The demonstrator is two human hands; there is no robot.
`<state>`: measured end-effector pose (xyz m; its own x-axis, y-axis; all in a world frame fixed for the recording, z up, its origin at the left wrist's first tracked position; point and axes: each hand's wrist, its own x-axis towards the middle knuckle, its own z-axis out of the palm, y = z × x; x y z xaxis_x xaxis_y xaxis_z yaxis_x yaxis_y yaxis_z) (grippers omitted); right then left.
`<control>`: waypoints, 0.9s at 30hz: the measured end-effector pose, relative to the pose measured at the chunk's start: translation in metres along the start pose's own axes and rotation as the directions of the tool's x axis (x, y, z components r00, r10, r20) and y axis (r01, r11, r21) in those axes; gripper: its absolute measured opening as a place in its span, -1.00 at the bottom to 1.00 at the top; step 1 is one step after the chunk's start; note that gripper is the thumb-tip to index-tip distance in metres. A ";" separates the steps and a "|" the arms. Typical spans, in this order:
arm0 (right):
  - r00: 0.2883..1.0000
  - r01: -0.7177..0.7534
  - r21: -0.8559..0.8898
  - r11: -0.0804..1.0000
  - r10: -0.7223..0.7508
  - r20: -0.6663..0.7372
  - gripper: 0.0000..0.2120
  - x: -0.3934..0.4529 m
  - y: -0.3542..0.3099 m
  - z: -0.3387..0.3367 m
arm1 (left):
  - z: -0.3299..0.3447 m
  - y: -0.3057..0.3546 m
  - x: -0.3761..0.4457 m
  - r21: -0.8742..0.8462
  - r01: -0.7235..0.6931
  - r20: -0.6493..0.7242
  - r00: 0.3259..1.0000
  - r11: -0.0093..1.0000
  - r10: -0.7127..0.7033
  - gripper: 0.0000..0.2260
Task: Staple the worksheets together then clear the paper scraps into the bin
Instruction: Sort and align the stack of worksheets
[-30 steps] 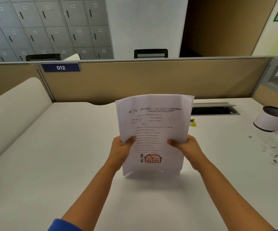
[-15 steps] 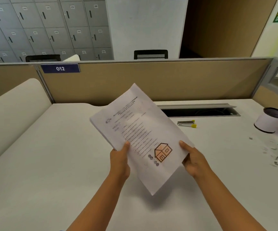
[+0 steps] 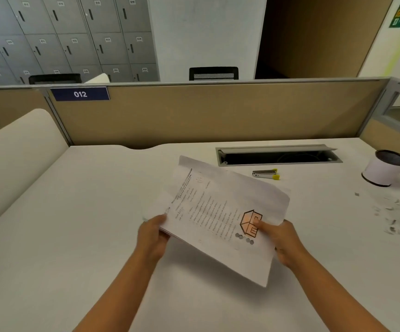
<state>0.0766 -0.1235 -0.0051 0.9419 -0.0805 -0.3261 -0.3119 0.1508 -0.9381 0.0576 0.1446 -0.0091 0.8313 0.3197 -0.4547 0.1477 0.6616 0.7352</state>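
I hold a stack of white worksheets (image 3: pixel 220 212) low over the white desk, turned sideways so the printed text runs diagonally and an orange house drawing faces right. My left hand (image 3: pixel 152 238) grips the stack's left corner. My right hand (image 3: pixel 281 240) grips its right edge, thumb on the house drawing. A small silver stapler (image 3: pixel 266 174) with yellow ends lies on the desk beyond the sheets. Small paper scraps (image 3: pixel 389 213) are scattered at the right. A white bin (image 3: pixel 384 168) with a dark rim stands at the far right.
A grey cable slot (image 3: pixel 278 155) with its lid raised is sunk into the desk behind the stapler. A tan partition (image 3: pixel 206 111) with a "012" label closes off the back. A cream curved panel (image 3: pixel 14 159) borders the left side.
The worksheets went from upright in front of me to rotated sideways and lowered toward the desk. Both hands kept their grip and dropped with them, uncovering the stapler.
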 end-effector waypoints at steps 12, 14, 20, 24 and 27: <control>0.980 0.159 -0.244 0.957 -0.123 0.157 -0.68 0.003 -0.024 -0.027 | -0.007 0.040 0.004 0.667 -0.114 0.374 0.906 0.736 -0.199 -0.55; 0.976 0.187 -0.229 0.955 -0.154 0.157 -0.70 0.002 -0.027 -0.025 | -0.003 0.036 0.000 0.621 -0.160 0.405 0.904 0.767 -0.139 -0.54; 0.959 0.266 -0.158 0.951 -0.244 0.144 -0.82 -0.004 -0.035 -0.025 | 0.005 0.036 -0.010 0.530 -0.441 0.471 0.863 0.725 0.181 -0.80; 0.961 0.266 -0.155 0.951 -0.249 0.121 -0.77 -0.002 -0.030 -0.024 | -0.002 0.030 -0.012 0.510 -0.475 0.444 0.859 0.717 0.253 -0.81; 0.968 0.234 -0.195 0.953 -0.210 0.136 -0.73 -0.002 -0.013 -0.020 | -0.014 0.012 -0.012 0.517 -0.422 0.421 0.883 0.745 0.208 -0.75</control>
<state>0.0764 -0.1452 0.0053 0.9944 0.0241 -0.1029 -0.1011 -0.0672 -0.9926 0.0423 0.1586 -0.0018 0.9903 0.1342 -0.0373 0.0367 0.0074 0.9993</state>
